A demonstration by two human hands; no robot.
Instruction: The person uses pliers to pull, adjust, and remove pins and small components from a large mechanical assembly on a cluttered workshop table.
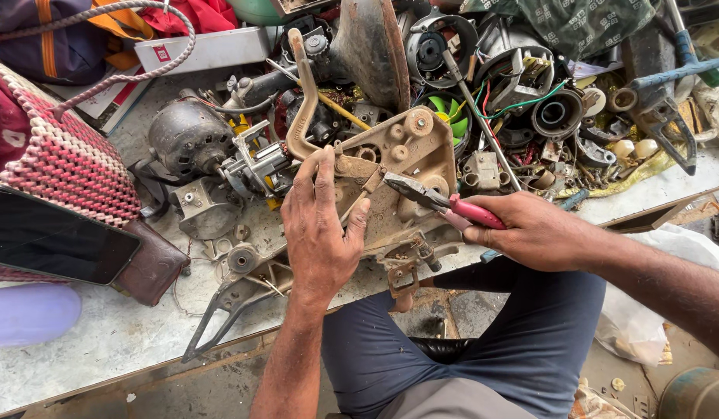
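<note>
My left hand (321,225) rests on a dirty beige metal machine housing (410,155) lying on the workbench, thumb and fingers pressing its left part near a bent lever arm (301,101). My right hand (530,230) grips pink-handled pliers (441,202), whose dark jaws point left and bite at a spot near the middle of the housing, just right of my left thumb. My legs in blue trousers (468,349) show below the bench edge.
A grey electric motor (189,138) lies left of the housing. A black phone (53,237) rests on a woven pink bag (60,155) beside a brown wallet (154,268). Coils, wires, a green fan (446,112) and metal parts crowd the back. A blue-handled tool (670,85) lies far right.
</note>
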